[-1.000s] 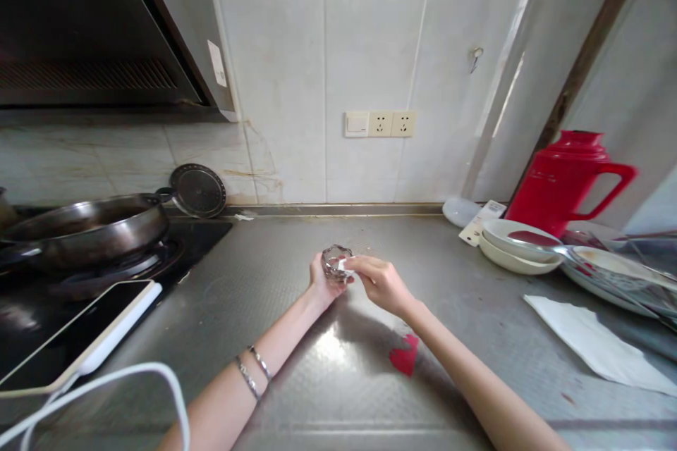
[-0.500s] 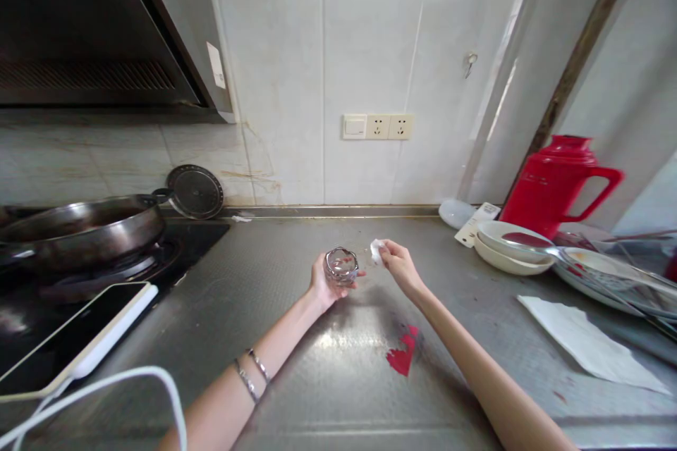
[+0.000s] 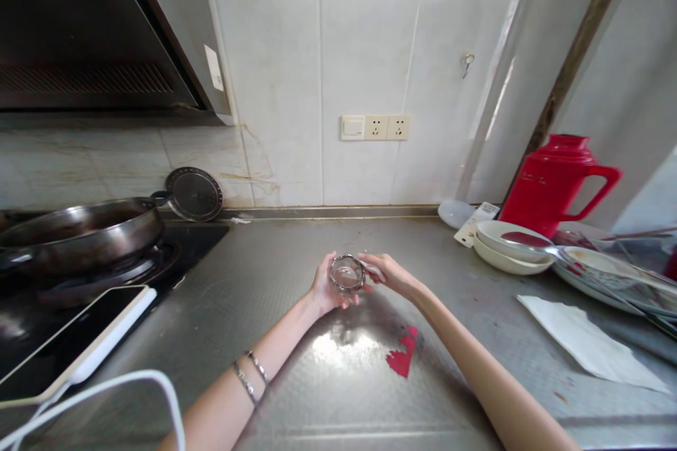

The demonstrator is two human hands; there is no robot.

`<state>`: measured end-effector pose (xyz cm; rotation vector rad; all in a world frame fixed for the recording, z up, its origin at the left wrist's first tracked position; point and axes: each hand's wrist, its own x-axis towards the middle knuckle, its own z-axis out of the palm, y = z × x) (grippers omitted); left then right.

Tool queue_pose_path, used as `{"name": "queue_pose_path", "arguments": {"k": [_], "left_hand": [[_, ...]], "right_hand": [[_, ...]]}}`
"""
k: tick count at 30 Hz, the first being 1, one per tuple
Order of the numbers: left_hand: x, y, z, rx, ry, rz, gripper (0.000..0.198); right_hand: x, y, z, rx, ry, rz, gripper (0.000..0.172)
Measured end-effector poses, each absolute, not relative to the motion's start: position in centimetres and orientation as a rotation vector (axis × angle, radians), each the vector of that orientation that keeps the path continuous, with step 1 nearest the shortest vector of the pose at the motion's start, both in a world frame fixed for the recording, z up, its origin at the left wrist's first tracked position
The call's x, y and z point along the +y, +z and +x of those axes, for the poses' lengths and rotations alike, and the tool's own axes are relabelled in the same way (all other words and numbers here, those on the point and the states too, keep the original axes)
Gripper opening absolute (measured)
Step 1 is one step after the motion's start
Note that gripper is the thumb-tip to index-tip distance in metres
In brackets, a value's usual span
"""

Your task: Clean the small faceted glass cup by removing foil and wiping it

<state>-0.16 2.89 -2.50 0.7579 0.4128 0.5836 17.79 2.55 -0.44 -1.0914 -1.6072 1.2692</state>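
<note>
A small clear glass bowl (image 3: 347, 273) with a wavy rim is held above the counter by my left hand (image 3: 324, 287), whose fingers wrap round its left side and underneath. My right hand (image 3: 390, 272) is at the bowl's right side, its fingers closed on a crumpled white tissue (image 3: 374, 270). The fingertips of this hand reach the rim; whether the tissue itself presses on the glass I cannot tell. Below, a torn red scrap (image 3: 403, 352) lies flat on the metal counter (image 3: 275, 254).
At left, a steel pan (image 3: 89, 229) sits on the stove and a phone (image 3: 68, 338) trails a white cable (image 3: 121, 377). On the right are a red thermos (image 3: 553, 180), stacked bowls (image 3: 510, 257), dishes with utensils, and a white paper towel (image 3: 587, 342).
My right hand has moved left with the tissue, from beside the bowl up to its rim. The bowl has shifted slightly right and down in my left hand.
</note>
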Motion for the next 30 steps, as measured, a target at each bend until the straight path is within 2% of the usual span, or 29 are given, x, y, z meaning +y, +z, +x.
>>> {"name": "queue_pose_path", "arguments": {"k": [9, 14, 19, 23, 25, 27, 30], "left_hand": [[2.8, -2.5, -0.4, 0.357, 0.537, 0.807, 0.081], [2.8, -2.1, -0.8, 0.449, 0.516, 0.815, 0.08], [3.3, -1.4, -0.8, 0.74, 0.652, 0.903, 0.073], [3.5, -0.9, -0.5, 0.973, 1.139, 1.039, 0.045], [3.1, -0.8, -0.4, 1.02, 1.358, 1.197, 0.04], [2.3, -0.9, -0.3, 0.975, 1.448, 1.404, 0.047], [1.0, -1.3, 0.2, 0.912, 1.415, 1.721, 0.069]], "right_hand": [[1.9, -0.3, 17.2, -1.619, 1.449, -0.982, 0.038], [1.8, -0.2, 16.9, -1.584, 1.412, -1.032, 0.036], [2.1, -0.1, 16.6, -1.567, 1.165, -1.189, 0.036], [2.4, 0.0, 16.7, -1.517, 0.878, -1.316, 0.038], [2.4, 0.1, 16.9, -1.481, 0.736, -1.362, 0.038], [2.3, 0.2, 17.0, -1.458, 0.623, -1.399, 0.038], [1.9, 0.3, 16.9, -1.452, 0.468, -1.412, 0.039]]}}
